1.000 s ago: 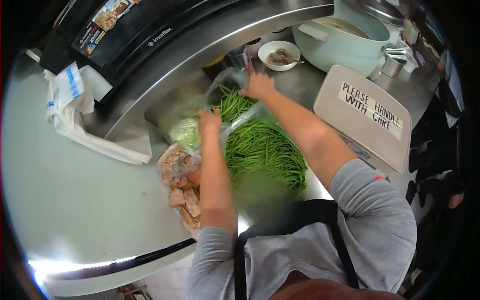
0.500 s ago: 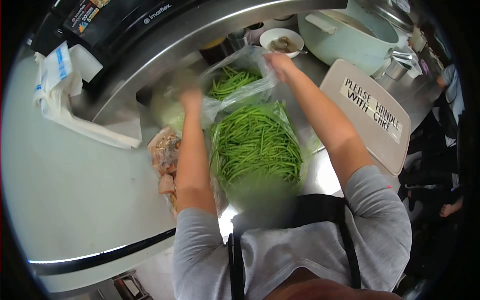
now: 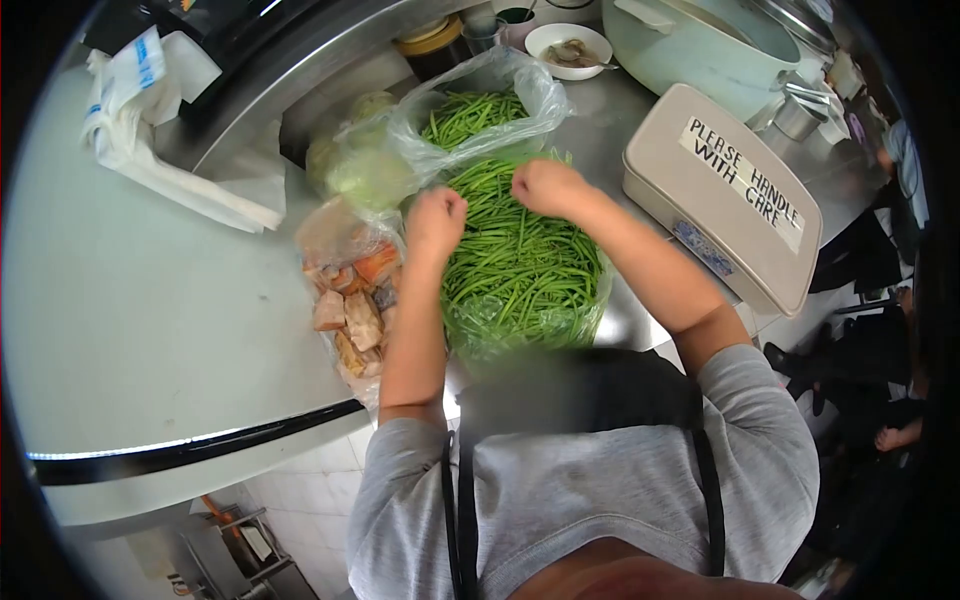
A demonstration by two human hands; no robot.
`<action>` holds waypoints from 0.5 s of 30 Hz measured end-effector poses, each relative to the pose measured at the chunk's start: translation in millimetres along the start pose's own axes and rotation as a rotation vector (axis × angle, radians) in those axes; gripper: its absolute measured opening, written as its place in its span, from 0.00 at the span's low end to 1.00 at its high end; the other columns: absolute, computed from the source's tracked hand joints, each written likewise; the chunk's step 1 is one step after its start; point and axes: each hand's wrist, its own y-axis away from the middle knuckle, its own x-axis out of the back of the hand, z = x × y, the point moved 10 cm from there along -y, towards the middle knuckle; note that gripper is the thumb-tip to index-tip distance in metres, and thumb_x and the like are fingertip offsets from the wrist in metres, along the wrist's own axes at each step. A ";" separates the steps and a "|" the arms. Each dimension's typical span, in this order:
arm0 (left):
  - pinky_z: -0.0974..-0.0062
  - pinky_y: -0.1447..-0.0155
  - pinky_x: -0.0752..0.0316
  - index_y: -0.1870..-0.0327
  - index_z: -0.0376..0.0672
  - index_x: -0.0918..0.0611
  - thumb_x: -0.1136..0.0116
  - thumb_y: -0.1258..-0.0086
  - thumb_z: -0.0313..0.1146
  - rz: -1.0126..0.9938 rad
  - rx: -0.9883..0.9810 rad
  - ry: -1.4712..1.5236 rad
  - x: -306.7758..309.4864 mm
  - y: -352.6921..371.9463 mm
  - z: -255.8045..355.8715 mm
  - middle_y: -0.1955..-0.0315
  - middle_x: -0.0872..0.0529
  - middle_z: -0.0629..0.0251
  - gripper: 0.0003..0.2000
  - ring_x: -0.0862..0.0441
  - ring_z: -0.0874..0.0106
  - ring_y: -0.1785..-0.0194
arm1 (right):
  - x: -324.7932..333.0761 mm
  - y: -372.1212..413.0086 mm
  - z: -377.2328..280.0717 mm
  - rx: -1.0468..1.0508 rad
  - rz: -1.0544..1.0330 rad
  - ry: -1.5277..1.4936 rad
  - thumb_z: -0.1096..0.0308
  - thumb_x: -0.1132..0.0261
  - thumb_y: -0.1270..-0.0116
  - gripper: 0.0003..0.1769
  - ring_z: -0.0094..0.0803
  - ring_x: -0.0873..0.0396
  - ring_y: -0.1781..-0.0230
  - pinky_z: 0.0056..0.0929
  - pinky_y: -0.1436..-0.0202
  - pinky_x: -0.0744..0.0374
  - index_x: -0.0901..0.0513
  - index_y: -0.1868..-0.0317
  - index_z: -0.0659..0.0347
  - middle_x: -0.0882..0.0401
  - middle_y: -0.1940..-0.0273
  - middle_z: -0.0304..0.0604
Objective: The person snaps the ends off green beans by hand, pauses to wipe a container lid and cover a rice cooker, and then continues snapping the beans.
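Note:
A large pile of green beans (image 3: 520, 270) lies in an open clear bag on the steel counter (image 3: 150, 320) right in front of me. My left hand (image 3: 435, 218) is curled into a fist at the pile's left edge. My right hand (image 3: 545, 188) is fisted on top of the beans at the far side, fingers tucked down into them. Just behind stands a second clear bag of green beans (image 3: 475, 110), its mouth open and nobody holding it.
A bag of pale cabbage (image 3: 365, 170) and a bag of brownish meat chunks (image 3: 350, 310) lie left of the beans. A beige scale labelled "PLEASE HANDLE WITH CARE" (image 3: 720, 200) sits to the right. A white bowl (image 3: 568, 45), a pale green pot (image 3: 690, 40) and folded plastic bags (image 3: 140, 90) are farther back.
Both hands let go of the far bag's rim and came back toward me onto the near pile of beans. The far bag now stands by itself.

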 end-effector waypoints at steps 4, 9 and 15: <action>0.64 0.49 0.37 0.57 0.45 0.26 0.42 0.50 0.37 0.119 -0.114 -0.126 -8.3 53.8 31.2 0.56 0.30 0.52 0.18 0.35 0.56 0.49 | -30.1 25.0 -10.7 -0.005 -0.032 0.317 0.64 0.45 0.48 0.13 0.41 0.36 0.52 0.35 0.52 0.35 0.23 0.63 0.61 0.33 0.55 0.47; 0.59 0.46 0.41 0.58 0.49 0.24 0.40 0.52 0.36 0.145 -0.203 -0.174 -26.0 87.1 37.8 0.49 0.37 0.51 0.17 0.41 0.53 0.45 | -35.4 65.3 -26.8 0.140 0.157 0.427 0.68 0.47 0.49 0.11 0.38 0.35 0.54 0.34 0.55 0.35 0.23 0.65 0.59 0.32 0.59 0.45; 0.61 0.47 0.41 0.62 0.47 0.22 0.43 0.50 0.34 0.339 -0.236 0.016 -7.8 92.7 50.6 0.51 0.35 0.51 0.12 0.40 0.54 0.47 | 17.2 100.1 -36.8 0.295 0.524 -0.029 0.69 0.41 0.53 0.09 0.35 0.32 0.60 0.32 0.59 0.33 0.22 0.68 0.56 0.30 0.66 0.40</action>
